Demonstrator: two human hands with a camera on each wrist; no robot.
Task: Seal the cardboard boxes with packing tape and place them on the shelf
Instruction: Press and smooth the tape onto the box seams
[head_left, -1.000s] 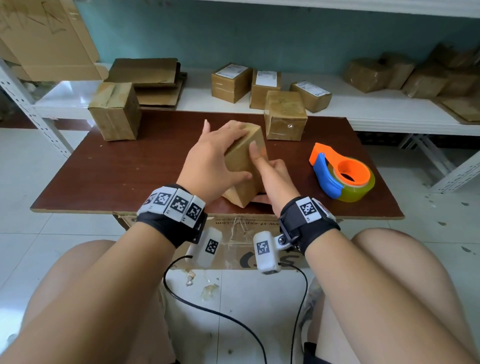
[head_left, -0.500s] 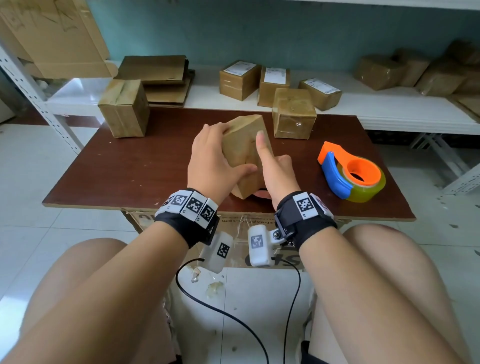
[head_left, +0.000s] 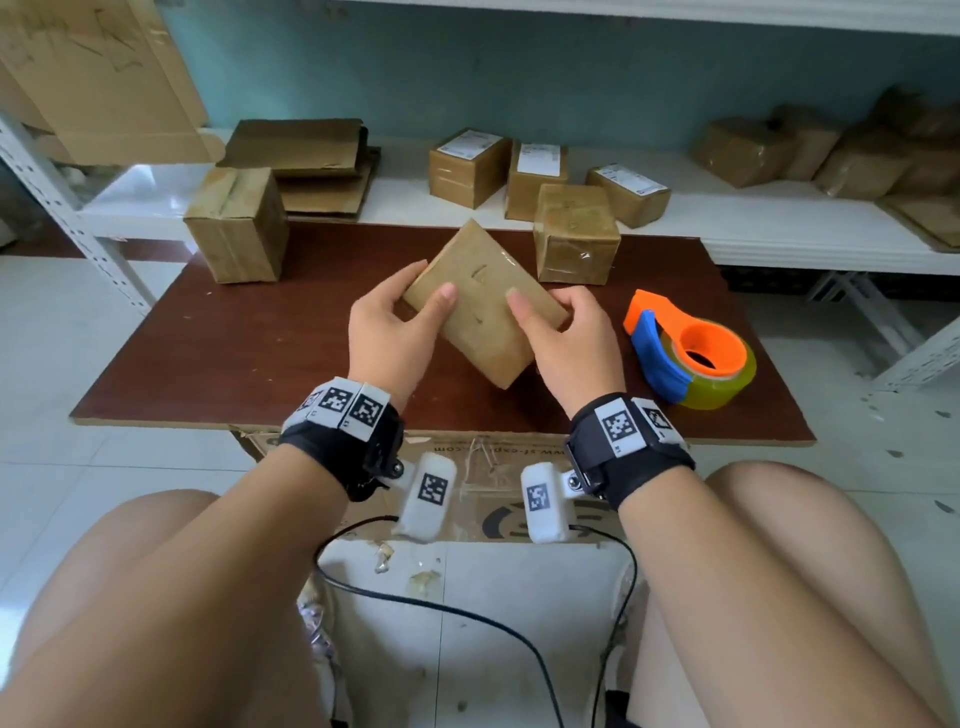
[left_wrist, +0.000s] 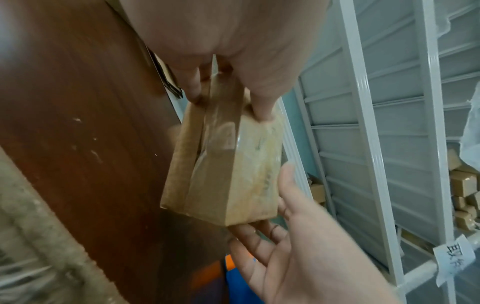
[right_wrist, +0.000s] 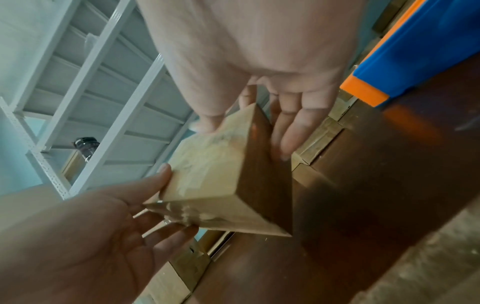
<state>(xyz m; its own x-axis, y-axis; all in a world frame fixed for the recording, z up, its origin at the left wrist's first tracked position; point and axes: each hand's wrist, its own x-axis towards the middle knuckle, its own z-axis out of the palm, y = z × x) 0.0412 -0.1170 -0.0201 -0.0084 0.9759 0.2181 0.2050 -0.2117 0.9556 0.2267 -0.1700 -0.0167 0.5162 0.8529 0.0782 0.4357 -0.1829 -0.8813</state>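
A small cardboard box (head_left: 483, 312) wrapped in clear tape is held tilted just above the brown table (head_left: 249, 343), broad face up. My left hand (head_left: 423, 291) grips its left end, thumb on top and fingers beneath. My right hand (head_left: 540, 306) grips the right end the same way. The left wrist view shows the box (left_wrist: 223, 164) pinched by my left hand's fingers (left_wrist: 262, 102), with the right hand's palm under its far end. In the right wrist view the box (right_wrist: 207, 181) sits between both hands. An orange and blue tape dispenser (head_left: 691, 358) lies on the table to the right.
Two more taped boxes stand on the table, one back left (head_left: 239, 228) and one back centre (head_left: 576, 234). The white shelf (head_left: 753, 228) behind holds labelled boxes (head_left: 467, 166), flattened cardboard (head_left: 301, 156) and more boxes at the right (head_left: 779, 150). My knees are below the table's front edge.
The box was standing on edge with my right index finger pressed along it. It has since been lifted and turned broad face up, and my right hand has shifted to grip its right end.
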